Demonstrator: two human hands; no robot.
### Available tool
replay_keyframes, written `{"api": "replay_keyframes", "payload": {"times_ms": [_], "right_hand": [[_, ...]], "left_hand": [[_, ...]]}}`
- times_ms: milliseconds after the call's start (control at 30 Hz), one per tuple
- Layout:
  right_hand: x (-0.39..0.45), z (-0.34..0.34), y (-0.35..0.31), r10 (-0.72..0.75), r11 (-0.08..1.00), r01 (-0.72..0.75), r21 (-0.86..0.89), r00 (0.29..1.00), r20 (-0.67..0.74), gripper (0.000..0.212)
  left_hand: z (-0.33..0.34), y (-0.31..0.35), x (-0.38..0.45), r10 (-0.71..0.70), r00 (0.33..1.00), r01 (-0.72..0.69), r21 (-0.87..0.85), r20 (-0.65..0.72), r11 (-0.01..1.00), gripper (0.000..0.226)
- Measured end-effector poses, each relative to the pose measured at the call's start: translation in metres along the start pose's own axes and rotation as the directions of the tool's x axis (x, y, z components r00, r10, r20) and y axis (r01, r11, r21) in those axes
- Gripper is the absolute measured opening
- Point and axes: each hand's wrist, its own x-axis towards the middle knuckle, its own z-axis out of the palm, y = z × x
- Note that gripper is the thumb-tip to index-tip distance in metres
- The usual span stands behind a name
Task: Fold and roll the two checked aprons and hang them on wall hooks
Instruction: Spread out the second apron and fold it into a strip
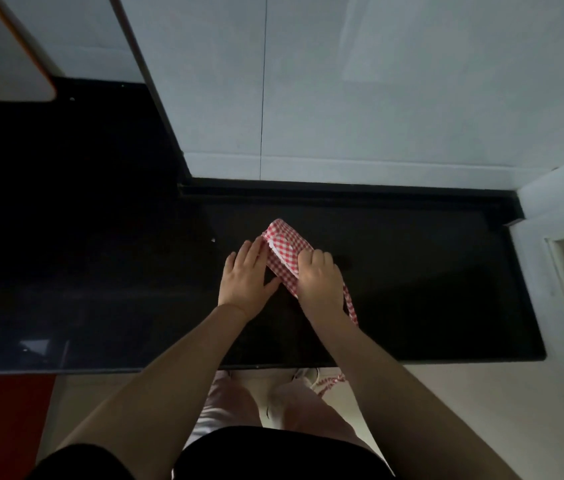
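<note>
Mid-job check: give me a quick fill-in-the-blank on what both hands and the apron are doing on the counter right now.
1. The apron on the black countertop is checked white and ____.
2. The ____ hand curls its fingers over the folded apron.
3. The left hand lies with ____ fingers against the apron's edge.
4. The apron's strap trails toward the counter's ____ edge.

Missing words: red; right; straight; front

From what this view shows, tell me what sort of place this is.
Probably a home kitchen or utility corner. A polished black stone counter runs along pale tiled walls, with a red cabinet front below it. The left hand and right hand roll a red checked apron there.
</note>
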Motion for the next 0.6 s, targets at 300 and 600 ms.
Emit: {"api": "replay_keyframes", "payload": {"times_ms": [300,600], "right_hand": [[-0.02,-0.005,-0.012,-0.062,0.991,0.085,-0.108,0.977,0.203,0.052],[-0.03,0.011,-0.019,0.056,0.978,-0.032,-0.208,0.992,0.11,0.036]], "left_hand": [[-0.034,0.015,0.006,-0.089,0.976,0.071,-0.095,-0.201,0.993,0.045],[-0.012,0.003,0.014,0.326,0.908,-0.403,0.337,0.262,0.851,0.083]]}}
